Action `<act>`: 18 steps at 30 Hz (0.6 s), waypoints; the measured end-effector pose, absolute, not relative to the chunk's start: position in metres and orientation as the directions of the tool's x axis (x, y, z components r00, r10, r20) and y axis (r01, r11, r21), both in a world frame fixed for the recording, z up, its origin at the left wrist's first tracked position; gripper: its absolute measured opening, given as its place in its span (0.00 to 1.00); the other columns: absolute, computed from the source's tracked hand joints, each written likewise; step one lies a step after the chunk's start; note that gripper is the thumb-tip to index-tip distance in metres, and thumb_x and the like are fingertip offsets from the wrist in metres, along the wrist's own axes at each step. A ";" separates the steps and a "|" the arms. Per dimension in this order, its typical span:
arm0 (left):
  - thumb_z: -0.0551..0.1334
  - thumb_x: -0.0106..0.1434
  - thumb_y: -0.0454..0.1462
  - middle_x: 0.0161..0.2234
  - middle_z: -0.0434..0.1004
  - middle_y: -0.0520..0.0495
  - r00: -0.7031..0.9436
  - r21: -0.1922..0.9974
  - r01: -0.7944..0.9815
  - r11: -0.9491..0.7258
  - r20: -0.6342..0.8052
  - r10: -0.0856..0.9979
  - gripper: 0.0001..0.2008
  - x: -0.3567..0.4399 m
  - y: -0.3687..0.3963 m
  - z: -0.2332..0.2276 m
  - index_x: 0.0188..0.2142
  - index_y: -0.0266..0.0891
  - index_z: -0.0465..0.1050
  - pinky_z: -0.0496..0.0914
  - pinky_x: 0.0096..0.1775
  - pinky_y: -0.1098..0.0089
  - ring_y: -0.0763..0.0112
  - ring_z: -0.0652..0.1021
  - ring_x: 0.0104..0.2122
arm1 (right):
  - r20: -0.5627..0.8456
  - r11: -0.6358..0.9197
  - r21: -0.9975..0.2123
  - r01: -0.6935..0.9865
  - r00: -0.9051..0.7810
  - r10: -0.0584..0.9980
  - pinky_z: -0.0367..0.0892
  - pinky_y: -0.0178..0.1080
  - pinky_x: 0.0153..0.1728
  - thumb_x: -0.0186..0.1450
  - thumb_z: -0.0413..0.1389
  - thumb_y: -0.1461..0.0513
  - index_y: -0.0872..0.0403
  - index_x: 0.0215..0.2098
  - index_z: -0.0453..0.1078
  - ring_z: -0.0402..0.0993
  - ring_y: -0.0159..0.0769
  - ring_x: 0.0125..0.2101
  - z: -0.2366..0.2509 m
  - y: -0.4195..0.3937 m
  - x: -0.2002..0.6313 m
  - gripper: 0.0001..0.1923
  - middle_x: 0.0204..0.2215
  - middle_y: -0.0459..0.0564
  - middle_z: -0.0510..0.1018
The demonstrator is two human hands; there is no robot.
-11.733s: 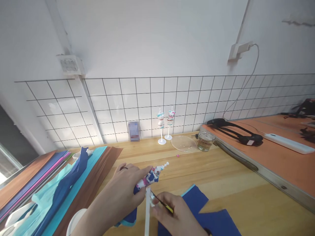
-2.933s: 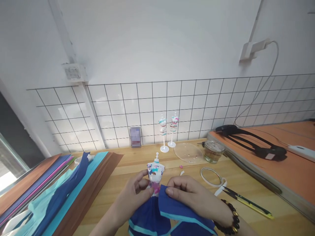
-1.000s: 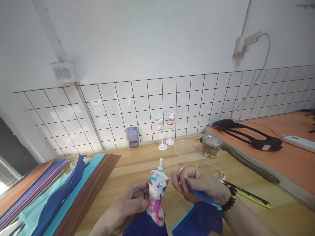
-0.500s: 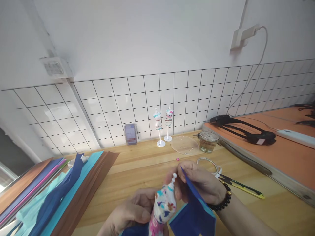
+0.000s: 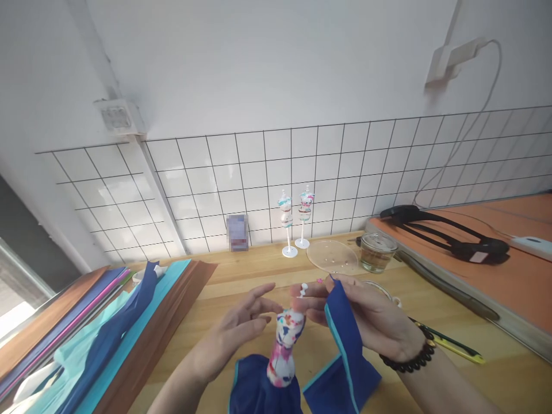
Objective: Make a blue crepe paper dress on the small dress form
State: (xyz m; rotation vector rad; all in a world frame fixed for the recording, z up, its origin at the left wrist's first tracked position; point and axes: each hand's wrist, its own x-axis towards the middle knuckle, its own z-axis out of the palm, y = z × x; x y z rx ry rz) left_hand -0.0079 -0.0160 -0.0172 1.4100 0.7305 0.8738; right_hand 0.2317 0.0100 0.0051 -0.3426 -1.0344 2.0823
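A small dress-form mannequin (image 5: 283,351) with colourful paint-like patches stands upright in front of me. Dark blue material (image 5: 263,388), cloth or crepe paper, spreads around its base like a skirt. My left hand (image 5: 239,325) is open beside its shoulder, fingers apart; whether the fingertips touch the form I cannot tell. Between thumb and fingers of my right hand (image 5: 366,310) is the top of a dark blue strip (image 5: 345,333) with a light blue edge. The strip hangs down, its folded lower part near the table. Some right fingers are behind the mannequin's white neck knob.
Two small mannequins (image 5: 290,230) on white stands are at the back. Beside them lie a clear disc (image 5: 332,257) and a glass jar (image 5: 377,251). A yellow-and-black cutter (image 5: 459,347) is at right, near a tape roll (image 5: 382,289). Coloured sheets (image 5: 172,322) pile up at left.
My left hand has let go of the mannequin and opened beside it. The mannequin stands more upright and lower. My right hand still holds the blue strip, which hangs lower. The view has shifted left.
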 end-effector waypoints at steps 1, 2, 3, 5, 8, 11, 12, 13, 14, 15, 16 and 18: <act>0.58 0.61 0.39 0.47 0.70 0.43 0.479 0.995 0.047 -0.089 0.056 0.876 0.28 -0.010 -0.020 -0.012 0.60 0.43 0.55 0.55 0.54 0.55 0.57 0.68 0.51 | 0.076 -0.361 -0.777 -0.516 -0.646 0.759 0.67 0.39 0.47 0.58 0.62 0.57 0.57 0.31 0.76 0.75 0.42 0.45 0.004 0.011 0.232 0.10 0.40 0.54 0.80; 0.61 0.59 0.40 0.45 0.70 0.45 0.448 0.977 0.173 -0.127 0.036 0.893 0.31 -0.010 -0.024 -0.008 0.61 0.45 0.53 0.54 0.55 0.56 0.58 0.69 0.50 | 0.060 -0.350 -0.787 -0.508 -0.627 0.777 0.66 0.40 0.49 0.58 0.62 0.56 0.56 0.31 0.76 0.75 0.43 0.45 0.003 0.012 0.233 0.10 0.40 0.54 0.80; 0.64 0.56 0.40 0.44 0.70 0.47 0.416 0.947 0.287 -0.146 0.014 0.909 0.36 -0.008 -0.029 -0.004 0.62 0.47 0.51 0.53 0.55 0.57 0.58 0.68 0.50 | 0.049 -0.338 -0.796 -0.502 -0.609 0.791 0.65 0.41 0.50 0.57 0.63 0.56 0.56 0.31 0.76 0.74 0.43 0.46 0.002 0.013 0.233 0.11 0.40 0.54 0.80; 0.68 0.50 0.39 0.44 0.69 0.49 0.327 0.893 0.433 -0.123 -0.028 0.945 0.44 0.001 -0.039 0.000 0.63 0.50 0.48 0.56 0.54 0.58 0.57 0.68 0.50 | 0.050 -0.313 -0.808 -0.499 -0.587 0.808 0.64 0.43 0.50 0.57 0.63 0.55 0.55 0.31 0.76 0.75 0.43 0.44 0.000 0.014 0.232 0.11 0.38 0.53 0.81; 0.64 0.50 0.37 0.37 0.72 0.50 0.156 0.871 0.488 -0.046 -0.036 0.987 0.42 0.018 -0.048 0.003 0.63 0.48 0.49 0.63 0.47 0.61 0.59 0.73 0.42 | 0.084 -0.286 -0.804 -0.521 -0.576 0.813 0.66 0.43 0.47 0.59 0.61 0.56 0.54 0.35 0.75 0.76 0.41 0.41 -0.001 0.013 0.230 0.10 0.35 0.51 0.81; 0.61 0.49 0.33 0.34 0.73 0.51 0.059 0.859 0.510 -0.045 0.017 0.998 0.39 0.028 -0.049 0.002 0.61 0.47 0.55 0.63 0.45 0.63 0.61 0.74 0.39 | 0.115 -0.285 -0.790 -0.543 -0.587 0.802 0.66 0.42 0.46 0.62 0.58 0.56 0.53 0.36 0.75 0.77 0.39 0.39 0.002 0.012 0.228 0.09 0.35 0.51 0.81; 0.60 0.49 0.32 0.33 0.74 0.52 0.050 0.863 0.504 -0.042 0.019 0.999 0.38 0.029 -0.048 0.002 0.61 0.47 0.55 0.64 0.44 0.63 0.61 0.74 0.39 | 0.116 -0.288 -0.791 -0.540 -0.594 0.796 0.66 0.42 0.46 0.63 0.57 0.56 0.54 0.37 0.75 0.77 0.39 0.39 0.004 0.011 0.228 0.10 0.36 0.51 0.81; 0.59 0.49 0.32 0.32 0.74 0.52 0.048 0.874 0.486 -0.033 0.011 0.999 0.38 0.028 -0.046 0.002 0.61 0.46 0.54 0.65 0.43 0.64 0.61 0.74 0.39 | 0.113 -0.287 -0.796 -0.532 -0.597 0.794 0.67 0.42 0.45 0.63 0.56 0.56 0.54 0.37 0.75 0.77 0.39 0.39 0.006 0.011 0.228 0.11 0.38 0.52 0.80; 0.59 0.49 0.33 0.31 0.74 0.52 0.050 0.890 0.456 -0.018 -0.005 0.999 0.39 0.027 -0.045 0.002 0.61 0.44 0.52 0.65 0.41 0.65 0.61 0.75 0.38 | 0.105 -0.280 -0.806 -0.522 -0.592 0.799 0.68 0.41 0.44 0.64 0.56 0.56 0.54 0.37 0.75 0.76 0.38 0.38 0.008 0.011 0.230 0.11 0.39 0.52 0.80; 0.59 0.50 0.33 0.31 0.75 0.51 0.051 0.908 0.419 -0.007 -0.016 0.999 0.39 0.025 -0.043 0.002 0.62 0.42 0.50 0.66 0.40 0.65 0.61 0.75 0.37 | 0.096 -0.264 -0.818 -0.512 -0.573 0.814 0.69 0.39 0.40 0.64 0.56 0.55 0.54 0.37 0.75 0.76 0.38 0.37 0.010 0.012 0.231 0.11 0.40 0.52 0.79; 0.59 0.50 0.34 0.30 0.75 0.51 0.049 0.925 0.380 0.001 -0.021 0.999 0.40 0.022 -0.041 0.003 0.62 0.40 0.48 0.66 0.39 0.64 0.61 0.75 0.37 | 0.086 -0.237 -0.832 -0.502 -0.538 0.838 0.70 0.36 0.37 0.63 0.56 0.55 0.53 0.36 0.75 0.76 0.36 0.36 0.012 0.012 0.233 0.11 0.39 0.51 0.79; 0.60 0.51 0.35 0.30 0.76 0.50 0.031 0.951 0.309 -0.006 -0.004 1.000 0.41 0.018 -0.037 0.004 0.63 0.37 0.45 0.66 0.41 0.63 0.61 0.75 0.37 | 0.078 -0.164 -0.863 -0.477 -0.447 0.891 0.69 0.31 0.29 0.61 0.58 0.56 0.52 0.35 0.75 0.74 0.31 0.30 0.014 0.013 0.238 0.09 0.33 0.48 0.79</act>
